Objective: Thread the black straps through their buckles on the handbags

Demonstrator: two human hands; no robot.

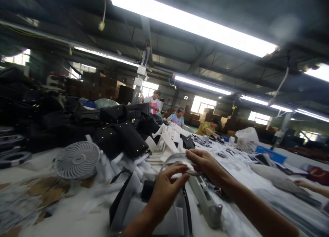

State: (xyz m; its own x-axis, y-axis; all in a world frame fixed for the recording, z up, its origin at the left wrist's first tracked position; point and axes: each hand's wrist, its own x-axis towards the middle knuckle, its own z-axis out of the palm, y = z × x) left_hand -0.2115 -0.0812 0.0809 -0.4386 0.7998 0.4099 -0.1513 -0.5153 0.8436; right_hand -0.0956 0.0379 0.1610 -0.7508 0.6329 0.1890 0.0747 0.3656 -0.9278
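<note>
My left hand (pixel 164 190) and my right hand (pixel 205 163) meet over a long white worktable (pixel 77 213). Both pinch a clear, thin plastic piece (pixel 177 161), perhaps a film or wrapper, held up between them. The left fingers curl over its near edge, and the right thumb and fingers close on its far edge. Under the hands lie a black strap (pixel 186 206), white paper-wrapped pieces (pixel 164 141) and a grey metal tool (pixel 205 199).
A small white fan (pixel 77 160) lies at the left. Black handbags (pixel 120 127) are piled behind it. Three other people (pixel 177 117) work at the far end. Another person's hand (pixel 302 184) rests at the right edge, near a blue box (pixel 271 154).
</note>
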